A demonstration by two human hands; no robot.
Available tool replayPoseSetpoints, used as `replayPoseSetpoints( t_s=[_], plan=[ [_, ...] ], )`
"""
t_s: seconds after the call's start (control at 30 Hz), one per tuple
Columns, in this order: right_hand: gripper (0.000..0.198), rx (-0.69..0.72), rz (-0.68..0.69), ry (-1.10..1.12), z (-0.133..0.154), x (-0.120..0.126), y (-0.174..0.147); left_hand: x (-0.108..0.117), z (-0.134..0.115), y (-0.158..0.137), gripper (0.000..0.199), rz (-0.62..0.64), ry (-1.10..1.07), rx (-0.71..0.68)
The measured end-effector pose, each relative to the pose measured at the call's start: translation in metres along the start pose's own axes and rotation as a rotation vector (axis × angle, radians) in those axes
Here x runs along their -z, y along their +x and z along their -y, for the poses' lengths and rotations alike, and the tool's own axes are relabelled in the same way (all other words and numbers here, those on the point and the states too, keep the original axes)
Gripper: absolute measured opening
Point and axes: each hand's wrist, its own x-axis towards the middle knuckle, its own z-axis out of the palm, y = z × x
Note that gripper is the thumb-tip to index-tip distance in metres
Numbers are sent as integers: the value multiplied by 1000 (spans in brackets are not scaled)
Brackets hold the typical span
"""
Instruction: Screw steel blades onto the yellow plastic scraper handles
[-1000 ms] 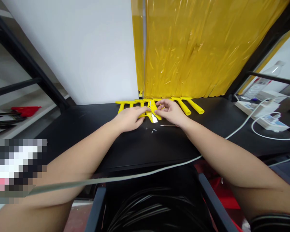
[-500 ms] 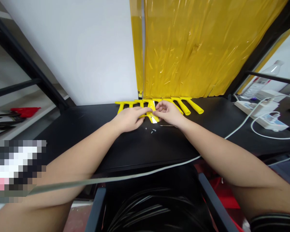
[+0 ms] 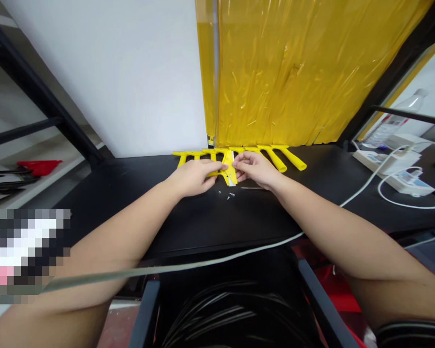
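Observation:
My left hand (image 3: pixel 198 176) grips a yellow plastic tool (image 3: pixel 230 169), shaped like a scraper with a whitish strip along its right edge. Its handle runs back under my left palm, mostly hidden. My right hand (image 3: pixel 254 168) pinches at that right edge with thumb and fingers; whether it holds the strip or the plastic is too small to tell. Just in front on the black table lie several tiny metal screws and nuts (image 3: pixel 230 195). A thin metal rod (image 3: pixel 253 188), perhaps a screwdriver shaft, lies partly under my right hand.
More yellow handled tools (image 3: pixel 293 159) stand in a row along the back of the black table (image 3: pixel 203 227), against a white panel and yellow sheeting (image 3: pixel 275 72). At right are power strips (image 3: pixel 395 174) and a plastic bottle (image 3: pixel 398 116). A white cable (image 3: pixel 261 247) crosses in front.
The yellow tool has turned slightly in my hands, so less of the whitish strip shows. My right fingertips have shifted a little to the right along its edge.

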Motion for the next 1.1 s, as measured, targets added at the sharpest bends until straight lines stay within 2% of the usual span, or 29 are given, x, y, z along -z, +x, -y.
replayPoseSetpoints(
  t_s=[0.37,0.53,0.73,1.1],
  plan=[
    [20,-175,36,118,6,7,-1,0,0,-2,42,13,-46,-30],
    [16,-190,33,131,7,8,-2,2,-1,-1,48,51,-62,-67],
    [16,-218,54,178,7,10,0,2,-1,0,47,38,-67,-102],
    [16,-105,27,103,6,7,-1,2,-1,0,44,35,-71,-107]
  ],
)
